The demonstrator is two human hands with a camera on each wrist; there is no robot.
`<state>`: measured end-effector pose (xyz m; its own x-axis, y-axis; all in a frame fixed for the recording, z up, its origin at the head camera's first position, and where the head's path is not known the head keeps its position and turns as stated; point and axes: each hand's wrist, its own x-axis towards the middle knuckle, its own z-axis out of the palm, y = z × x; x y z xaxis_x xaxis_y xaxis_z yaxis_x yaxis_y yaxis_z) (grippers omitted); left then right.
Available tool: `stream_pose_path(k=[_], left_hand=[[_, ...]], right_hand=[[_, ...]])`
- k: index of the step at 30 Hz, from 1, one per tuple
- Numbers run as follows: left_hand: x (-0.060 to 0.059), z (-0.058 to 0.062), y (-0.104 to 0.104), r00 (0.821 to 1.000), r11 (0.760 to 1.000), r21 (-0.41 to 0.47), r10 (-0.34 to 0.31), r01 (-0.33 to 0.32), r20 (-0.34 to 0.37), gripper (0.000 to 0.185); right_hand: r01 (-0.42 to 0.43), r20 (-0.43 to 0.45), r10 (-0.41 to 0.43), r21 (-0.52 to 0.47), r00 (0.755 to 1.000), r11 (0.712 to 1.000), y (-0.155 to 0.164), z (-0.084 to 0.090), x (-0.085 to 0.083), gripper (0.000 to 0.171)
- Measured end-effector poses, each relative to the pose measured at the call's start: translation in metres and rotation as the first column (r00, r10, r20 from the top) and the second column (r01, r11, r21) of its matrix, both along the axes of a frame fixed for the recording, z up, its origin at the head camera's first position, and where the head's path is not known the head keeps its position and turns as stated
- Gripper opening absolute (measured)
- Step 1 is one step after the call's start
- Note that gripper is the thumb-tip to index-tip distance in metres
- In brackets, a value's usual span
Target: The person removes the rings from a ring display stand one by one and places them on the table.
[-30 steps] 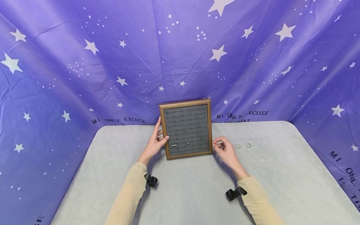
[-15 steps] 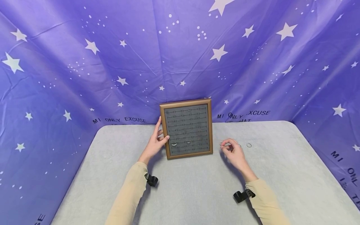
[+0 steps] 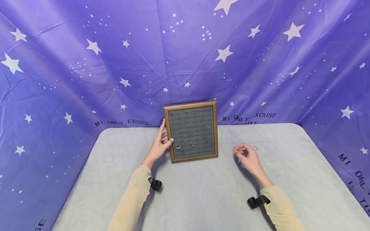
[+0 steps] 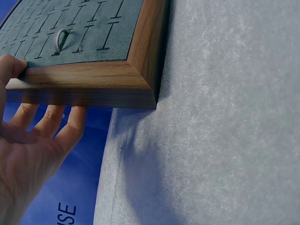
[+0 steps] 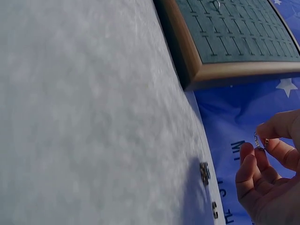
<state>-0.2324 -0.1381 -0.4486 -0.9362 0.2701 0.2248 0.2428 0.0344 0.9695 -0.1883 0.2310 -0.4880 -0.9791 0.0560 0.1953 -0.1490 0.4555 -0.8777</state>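
A ring display case (image 3: 191,131) with a brown wooden frame and grey slotted lining stands tilted up at the table's back edge. My left hand (image 3: 157,150) grips its left side, the thumb over the front rim and other fingers against the outer side. Two rings sit in the lower slots, a silver ring (image 3: 178,147) at left and another ring (image 3: 192,145) near the middle. To the right of the case, my right hand (image 3: 250,160) pinches a small ring (image 5: 256,140) between thumb and fingertips, apart from the case.
On the tabletop behind the right hand lie two more rings, a patterned ring (image 5: 205,173) and a smaller-looking ring (image 5: 214,210). The grey table (image 3: 196,195) meets a purple star-printed curtain (image 3: 185,57) at the back and sides.
My right hand has moved right, away from the case's right edge, carrying the ring, and now covers one of the loose rings in the head view. The left hand and case stay put.
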Motion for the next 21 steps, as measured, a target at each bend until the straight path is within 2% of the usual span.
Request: stream_pose_path(k=[11,21], left_hand=[[0.000,0.002,0.000,1.000,1.000,0.008,0.004,-0.004,0.010,0.086],[0.002,0.003,0.001,1.000,1.000,0.012,0.002,-0.003,0.018,0.087]], right_hand=[[0.028,-0.010,-0.028,0.054,1.000,0.998,0.015,-0.003,0.000,0.008],[0.025,-0.005,-0.025,0.037,1.000,0.999,0.025,-0.005,0.003,0.007]])
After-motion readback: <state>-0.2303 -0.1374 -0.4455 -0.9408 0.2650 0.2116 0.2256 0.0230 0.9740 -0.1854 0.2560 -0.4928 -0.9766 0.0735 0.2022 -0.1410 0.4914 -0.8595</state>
